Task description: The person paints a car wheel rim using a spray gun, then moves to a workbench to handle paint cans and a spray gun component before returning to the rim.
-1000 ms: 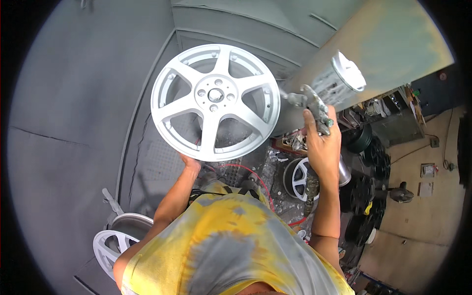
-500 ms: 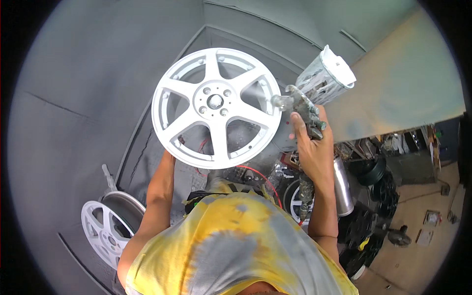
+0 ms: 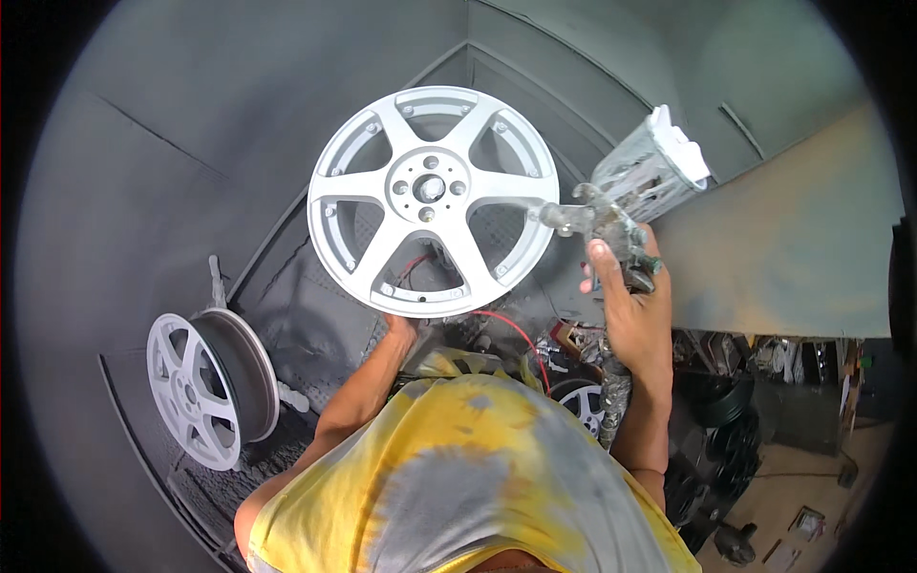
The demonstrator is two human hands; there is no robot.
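Observation:
A white multi-spoke car wheel rim [image 3: 485,183] faces up in front of me. My left hand [image 3: 401,328] is at its lower edge, with the fingers hidden behind the rim. My right hand [image 3: 632,304] is wrapped round a paint-crusted spray gun [image 3: 616,234], thumb at the back of its body. The gun's nozzle points left, close to the right side of the rim. On top of the gun sits a tilted paint cup [image 3: 650,167], streaked white and grey. A wrapped hose [image 3: 614,392] hangs down from the gun beside my forearm.
A second white wheel rim [image 3: 196,392] stands on a support at the lower left, by the grey wall [image 3: 172,220]. A red hose [image 3: 521,334] runs across below. Part of another rim [image 3: 585,406] shows near my right forearm. A tan panel [image 3: 783,239] and cluttered shelf [image 3: 755,353] are at the right.
The wheel rim has turned clockwise. My left hand has moved right along its lower edge, from the lower left to the bottom. The spray gun has shifted slightly right and down.

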